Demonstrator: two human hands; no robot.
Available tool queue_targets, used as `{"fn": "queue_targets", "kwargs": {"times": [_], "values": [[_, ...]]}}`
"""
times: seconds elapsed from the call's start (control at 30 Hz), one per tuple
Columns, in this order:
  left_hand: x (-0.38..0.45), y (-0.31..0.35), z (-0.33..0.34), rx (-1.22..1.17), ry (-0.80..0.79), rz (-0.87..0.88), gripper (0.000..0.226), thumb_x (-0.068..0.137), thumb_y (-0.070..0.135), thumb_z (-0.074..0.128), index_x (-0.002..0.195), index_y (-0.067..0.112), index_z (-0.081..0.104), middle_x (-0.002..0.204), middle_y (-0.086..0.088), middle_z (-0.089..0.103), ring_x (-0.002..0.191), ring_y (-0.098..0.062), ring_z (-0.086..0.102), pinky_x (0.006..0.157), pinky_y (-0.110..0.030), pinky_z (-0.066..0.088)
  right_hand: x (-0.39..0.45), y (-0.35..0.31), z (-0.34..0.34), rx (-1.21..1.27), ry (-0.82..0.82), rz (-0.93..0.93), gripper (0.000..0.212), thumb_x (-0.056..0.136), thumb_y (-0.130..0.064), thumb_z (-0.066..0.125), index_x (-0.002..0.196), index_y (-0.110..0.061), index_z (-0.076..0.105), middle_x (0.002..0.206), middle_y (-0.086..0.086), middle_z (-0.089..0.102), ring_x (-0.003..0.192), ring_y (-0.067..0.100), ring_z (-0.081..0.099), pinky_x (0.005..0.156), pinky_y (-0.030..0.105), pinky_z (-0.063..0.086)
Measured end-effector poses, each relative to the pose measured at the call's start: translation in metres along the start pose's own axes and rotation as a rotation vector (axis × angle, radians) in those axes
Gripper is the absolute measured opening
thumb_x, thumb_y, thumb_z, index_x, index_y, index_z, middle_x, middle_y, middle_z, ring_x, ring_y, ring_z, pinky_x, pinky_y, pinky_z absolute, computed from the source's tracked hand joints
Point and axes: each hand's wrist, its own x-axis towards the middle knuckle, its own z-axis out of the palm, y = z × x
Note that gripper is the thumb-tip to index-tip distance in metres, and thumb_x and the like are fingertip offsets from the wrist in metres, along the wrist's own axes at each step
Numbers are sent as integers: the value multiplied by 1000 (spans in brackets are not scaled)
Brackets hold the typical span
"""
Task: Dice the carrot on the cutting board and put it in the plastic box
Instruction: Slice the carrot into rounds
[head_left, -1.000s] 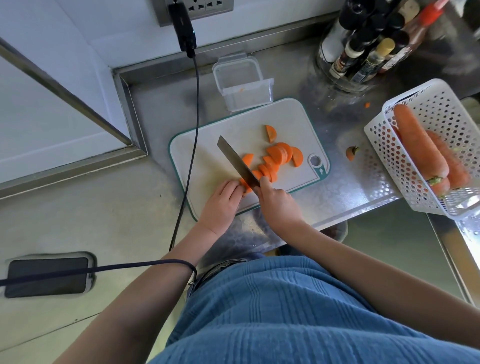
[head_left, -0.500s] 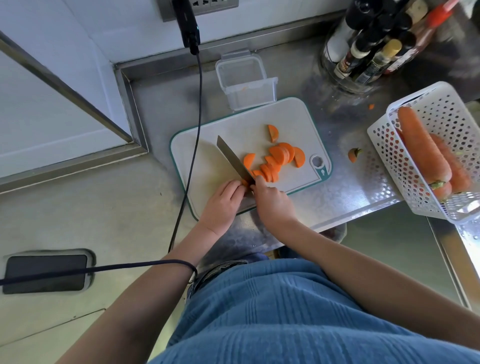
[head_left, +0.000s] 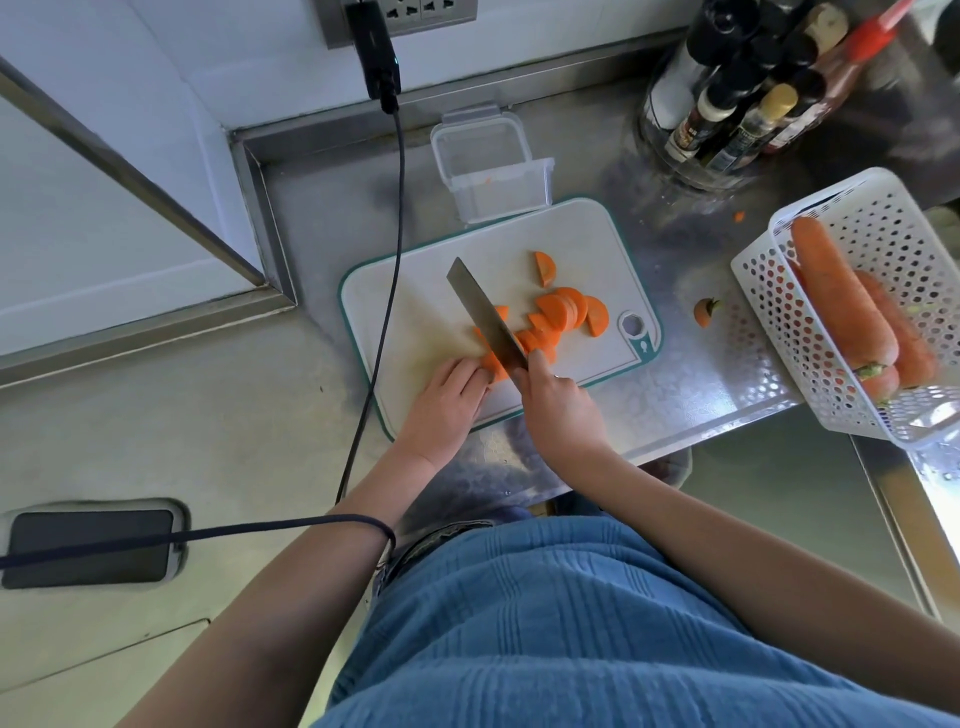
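Right hand (head_left: 563, 402) gripping the knife (head_left: 485, 317) over the cutting board (head_left: 415, 312), left hand (head_left: 447, 397) pressing curled fingers on the carrot piece (head_left: 493, 366), cut half-slices (head_left: 563, 314) beside the blade, plastic box (head_left: 493, 166) behind the board

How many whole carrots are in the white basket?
2. One whole carrot lies on top, along the white basket; a second carrot lies beside it on the right, partly covered. More could be hidden underneath.

Single head-worn view, steeply down, close over the cutting board (head_left: 415, 291)
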Motion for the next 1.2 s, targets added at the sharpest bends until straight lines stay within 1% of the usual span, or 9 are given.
{"fn": "queue_targets", "kwargs": {"times": [0.2,0.3,0.37,0.47,0.67,0.77,0.87,1.0,1.2], "values": [[0,1,-1,-20,0,-25,17,91,12,51,94,2,65,93,-11,62,91,-22,51,79,-34,51,0,-1,1,-40,-15,-5,9,101,-12,37,106,-15,30,72,14,61,65,37,62,56,43,52],[1,2,-3,-19,10,-6,17,90,10,51,91,1,64,92,-13,63,91,-22,49,81,-32,49,-1,-2,2,-83,-40,-5,9,100,-11,38,105,-14,31,74,14,63,68,36,63,53,37,44],[2,2,-5,-21,10,-14,19,88,8,48,90,-1,65,92,-14,63,91,-22,49,82,-32,48,0,-4,4,-82,-56,-17,5,102,-16,35,103,-13,31,77,15,63,71,37,63,54,37,41],[5,3,-7,-19,12,-16,23,87,7,44,90,-2,65,91,-14,64,91,-21,49,80,-31,50,6,-8,4,-74,-68,-15,17,105,-27,28,106,-11,34,82,17,64,76,38,64,57,37,41],[2,1,-5,-15,9,-17,19,87,7,48,92,-1,65,93,-13,63,91,-22,51,81,-30,50,8,-9,-2,-80,-78,-12,23,104,-31,27,107,-10,35,87,19,65,81,39,64,59,37,41],[2,2,-5,-34,3,-32,23,93,15,47,95,2,66,93,-10,63,89,-20,53,76,-30,52,8,-7,-7,-50,-67,-4,22,104,-33,27,99,-12,33,85,18,64,78,39,63,61,42,48],[2,4,-5,-38,4,-24,16,92,13,52,94,3,64,90,-10,62,86,-22,55,72,-33,54,1,-5,-10,10,-37,23,28,103,-36,27,105,-10,36,80,18,64,73,38,62,64,47,52],[2,4,-4,-31,2,-40,16,90,12,51,96,3,63,91,-11,61,90,-22,52,75,-35,54,-9,-3,-14,44,1,10,26,104,-33,29,114,-10,36,78,17,63,69,39,62,60,43,51],[-2,4,-4,-10,-20,-26,17,91,10,50,99,2,63,94,-11,62,90,-26,56,80,-35,53,-10,-4,-11,5,-12,7,23,104,-30,30,111,-9,37,83,17,63,74,38,62,58,41,45]]}}
